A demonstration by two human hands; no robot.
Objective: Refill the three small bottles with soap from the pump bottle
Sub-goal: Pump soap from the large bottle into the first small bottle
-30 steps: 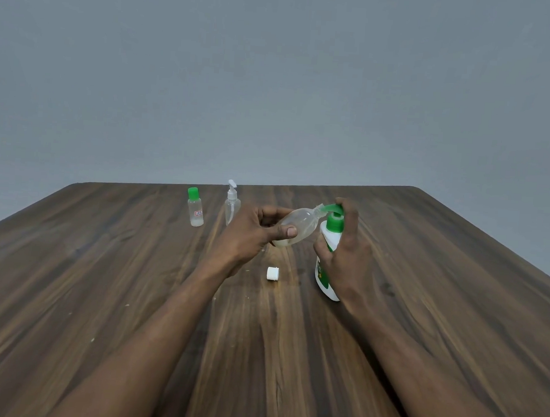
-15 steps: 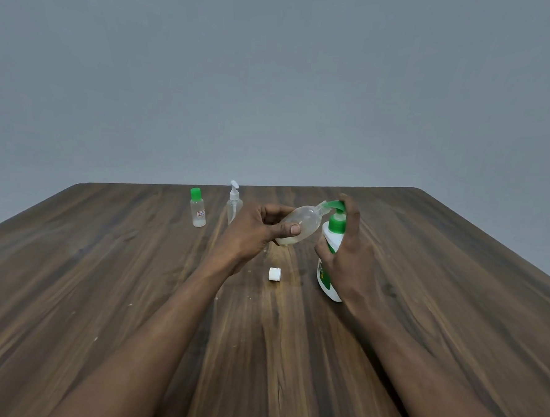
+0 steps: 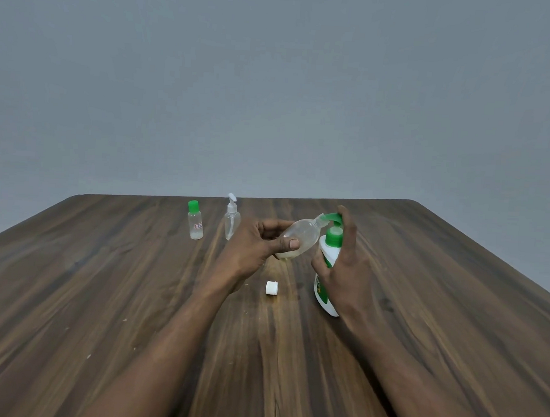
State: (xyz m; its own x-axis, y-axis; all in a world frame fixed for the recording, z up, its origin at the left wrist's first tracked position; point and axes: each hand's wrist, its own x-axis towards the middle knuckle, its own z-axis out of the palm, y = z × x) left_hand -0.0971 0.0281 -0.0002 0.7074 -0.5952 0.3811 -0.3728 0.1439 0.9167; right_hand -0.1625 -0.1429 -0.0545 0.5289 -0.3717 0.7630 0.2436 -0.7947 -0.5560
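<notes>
Dark wood table, grey wall; left hand grips clear bottle; right hand grips pump bottle.

No wording can be read anywhere. The small green-capped bottle at the far side of the worktop carries a little red-and-white label, too small to make out. The pump bottle shows green print on its white body, mostly hidden and illegible.

Dark wood-grain table, pale specks; plain grey wall behind.
</notes>
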